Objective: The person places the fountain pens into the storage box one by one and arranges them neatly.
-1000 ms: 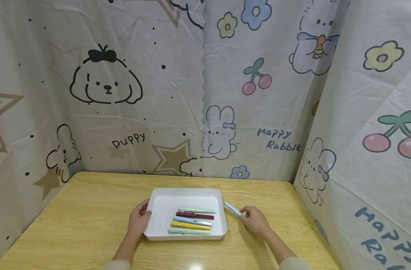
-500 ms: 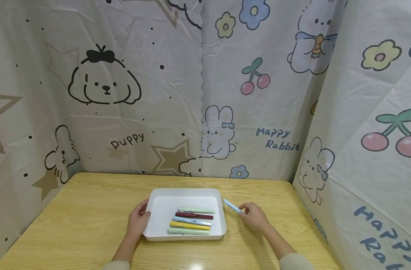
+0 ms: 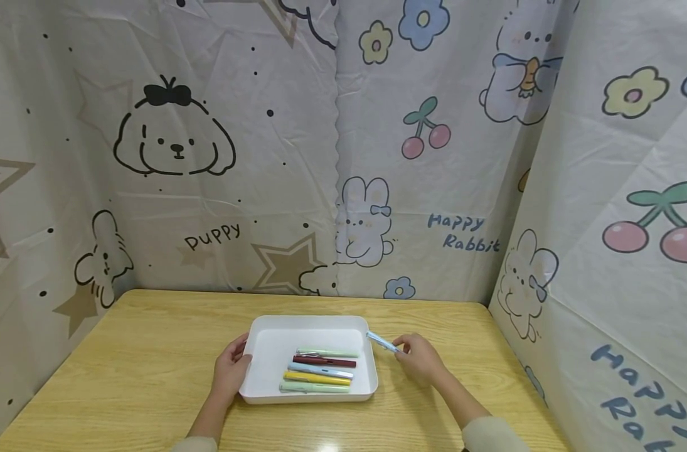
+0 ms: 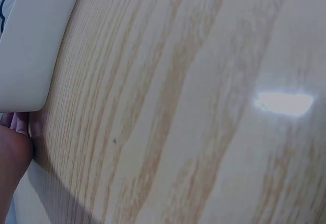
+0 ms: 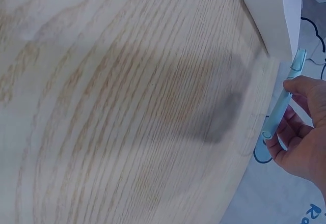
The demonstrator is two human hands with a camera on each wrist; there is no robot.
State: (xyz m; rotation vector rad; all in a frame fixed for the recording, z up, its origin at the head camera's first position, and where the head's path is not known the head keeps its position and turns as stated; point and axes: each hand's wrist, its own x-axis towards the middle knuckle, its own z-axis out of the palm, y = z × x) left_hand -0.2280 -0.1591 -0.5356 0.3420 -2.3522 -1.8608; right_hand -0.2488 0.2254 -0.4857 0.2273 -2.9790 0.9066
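Note:
A white tray (image 3: 303, 398) lies on the table, with several pens side by side in it. From the back come a light green pen (image 3: 329, 353), a dark red pen (image 3: 324, 361), a light blue pen (image 3: 320, 370), a yellow pen (image 3: 317, 378) and a second light green pen (image 3: 314, 388). My left hand (image 3: 231, 370) grips the tray's left side, thumb by the rim. Beyond the right wall, my right hand (image 3: 419, 358) pinches another light blue pen (image 5: 281, 104) between thumb and fingers. Its far end reaches the tray's right rim, tilted.
The wooden table (image 3: 151, 370) extends around the tray on all sides. A printed cloth (image 3: 253, 207) hangs behind the table, with further cloth along the left and right sides.
My right hand has moved slightly left and up with the light blue pen, bringing its tip to the tray's right rim. My left hand and the tray stay put.

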